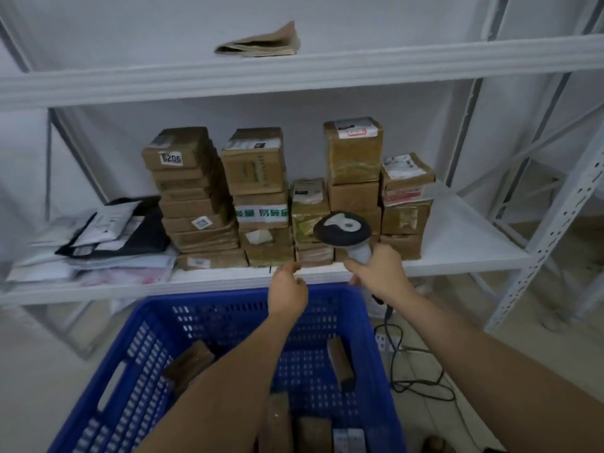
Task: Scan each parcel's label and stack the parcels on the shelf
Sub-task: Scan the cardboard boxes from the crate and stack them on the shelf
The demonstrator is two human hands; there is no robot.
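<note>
Several stacks of brown cardboard parcels [258, 194] stand on the middle shelf [464, 243] of a white metal rack. My right hand [379, 273] grips a grey and black barcode scanner [343, 228], its head raised in front of the stacks. My left hand [287, 286] hovers at the shelf's front edge with fingers curled and nothing in it. Below my arms a blue plastic crate [137, 364] holds a few more brown parcels [189, 361].
Soft mailer bags [108, 237] in black, white and pink lie piled at the shelf's left end. A folded brown paper bag [261, 42] rests on the upper shelf. The scanner's cable and a power strip [392, 341] lie on the floor to the crate's right.
</note>
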